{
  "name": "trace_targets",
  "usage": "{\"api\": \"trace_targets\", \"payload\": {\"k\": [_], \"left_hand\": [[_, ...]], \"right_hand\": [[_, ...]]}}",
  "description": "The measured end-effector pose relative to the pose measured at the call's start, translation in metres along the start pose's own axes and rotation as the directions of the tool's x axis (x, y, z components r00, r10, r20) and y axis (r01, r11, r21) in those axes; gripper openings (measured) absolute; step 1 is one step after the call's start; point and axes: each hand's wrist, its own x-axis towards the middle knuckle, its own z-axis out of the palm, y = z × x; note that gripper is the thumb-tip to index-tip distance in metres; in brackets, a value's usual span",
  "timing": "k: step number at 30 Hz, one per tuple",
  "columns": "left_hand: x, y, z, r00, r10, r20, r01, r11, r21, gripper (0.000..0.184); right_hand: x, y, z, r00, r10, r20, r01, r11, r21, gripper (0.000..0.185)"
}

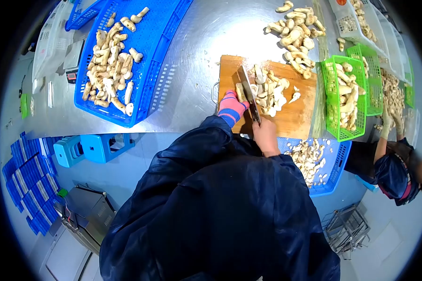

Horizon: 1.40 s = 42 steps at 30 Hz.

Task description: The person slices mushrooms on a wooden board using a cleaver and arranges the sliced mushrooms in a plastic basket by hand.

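My right hand (266, 134) is bare and closed round the handle of a kitchen knife (247, 88), whose wide blade points away from me over a wooden cutting board (293, 119). Wearing a pink and blue striped glove, my left hand (232, 107) presses a whole mushroom (240, 92) against the board, just left of the blade. Its fingertips are partly hidden. Sliced mushrooms (274, 96) lie heaped right of the knife. Behind the board, a pile of whole mushrooms (297, 35) rests on the steel table (192, 65).
Whole mushrooms fill part of a large blue crate (157, 56) at left. A green basket (333, 100) of mushrooms stands at right. Below the table edge, a blue crate (335, 180) holds cut pieces. A co-worker (394, 164) with gloved hands is at far right. Blue stools (101, 147) stand left.
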Motion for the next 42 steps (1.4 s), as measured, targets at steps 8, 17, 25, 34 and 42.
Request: {"api": "trace_targets", "payload": {"k": [8,17,25,34,42], "left_hand": [[0.011,-0.013,-0.018,0.962,-0.062,0.267,0.100,0.986,-0.133,0.046],[0.018,0.016,-0.046,0.959,-0.103,0.262,0.035,0.967,0.253,0.049],[0.048,0.004,-0.130,1.000,0.006,-0.013,-0.004,0.987,0.161,0.046],[0.130,0.047,-0.214,0.747,0.542,-0.385,-0.384,0.824,0.416,0.050],[0.117,0.187,0.094,0.452,0.783,0.428,-0.883,0.459,0.092,0.057]], "right_hand": [[-0.021,0.019,-0.005,0.993,0.113,0.035,-0.112,0.993,-0.025,0.023],[-0.024,0.022,-0.010,0.995,0.092,-0.043,-0.093,0.996,-0.014,0.023],[-0.024,0.038,0.000,0.991,0.067,-0.119,-0.066,0.998,0.015,0.022],[-0.042,0.006,-0.043,0.947,0.170,-0.273,-0.171,0.985,0.019,0.020],[-0.053,0.072,-0.039,0.808,0.518,-0.282,-0.422,0.841,0.338,0.022]]}}
